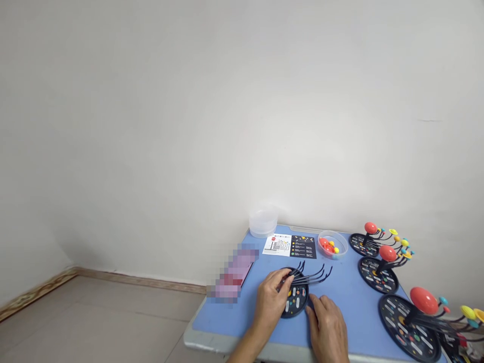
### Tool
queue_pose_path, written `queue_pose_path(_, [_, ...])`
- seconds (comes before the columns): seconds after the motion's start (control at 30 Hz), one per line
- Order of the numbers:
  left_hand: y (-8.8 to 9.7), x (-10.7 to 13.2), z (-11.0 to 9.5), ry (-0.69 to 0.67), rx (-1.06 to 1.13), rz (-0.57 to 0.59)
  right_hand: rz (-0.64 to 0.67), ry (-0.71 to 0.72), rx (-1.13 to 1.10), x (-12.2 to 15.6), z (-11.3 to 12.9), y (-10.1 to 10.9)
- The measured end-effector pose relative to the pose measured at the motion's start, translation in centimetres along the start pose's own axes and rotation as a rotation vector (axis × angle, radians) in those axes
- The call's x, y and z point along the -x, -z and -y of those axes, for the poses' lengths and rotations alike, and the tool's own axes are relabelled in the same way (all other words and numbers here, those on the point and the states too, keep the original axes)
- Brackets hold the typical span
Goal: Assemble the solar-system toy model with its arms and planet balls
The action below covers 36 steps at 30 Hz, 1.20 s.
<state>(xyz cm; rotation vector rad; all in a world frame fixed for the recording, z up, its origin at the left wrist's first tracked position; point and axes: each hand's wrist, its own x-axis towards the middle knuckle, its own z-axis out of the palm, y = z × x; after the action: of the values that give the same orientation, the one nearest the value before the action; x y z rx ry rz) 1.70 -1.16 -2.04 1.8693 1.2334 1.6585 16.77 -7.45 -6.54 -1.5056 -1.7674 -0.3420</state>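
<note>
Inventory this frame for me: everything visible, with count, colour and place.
Walls: 2, pale grey, behind and left
Baseboard: brown, along floor
Floor: beige, lower left
Table: 1, blue top, lower right
Pixelated item: 1, pinkish-purple, table's left edge
Tub: 1, whitish, far left corner
Printed sheet: 1, white and black, far side
Dish: 1, see-through, right of sheet
Loose parts: several, red and yellow, in dish
Models: 3, black bases, red balls, right side
Base: 1, black, between hands
Rods: several, black, over base
Left hand: 1, gripping rods
Right hand: 1, beside base
</note>
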Motion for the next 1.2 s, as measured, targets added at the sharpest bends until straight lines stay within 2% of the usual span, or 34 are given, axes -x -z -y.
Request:
queue_pose_path(0.37, [0.2,0.0,-0.3,0.044,-0.009,0.031,-0.022,-0.005,-0.016,-0.1,0.2,0.1])
queue_pose_path(0.6, [0.2,-0.4,-0.8,0.12,0.096,0.013,-0.03,-0.005,-0.126,-0.3,0.2,0.5])
queue_pose_path(0.8, [0.2,-0.4,-1.1,0.185,0.18,0.024,-0.037,-0.021,-0.281,-1.8,1.9,0.8])
queue_pose_path(1.0, [0.5,-0.5,-1.4,0.161,0.176,0.029,-0.023,-0.043,-0.268,-3.3,3.6,-0.2])
queue_pose_path(1.2, [0.6,-0.6,-1.5,0.144,0.149,0.022,-0.015,-0.035,-0.263,-3.0,3.9,-0.5])
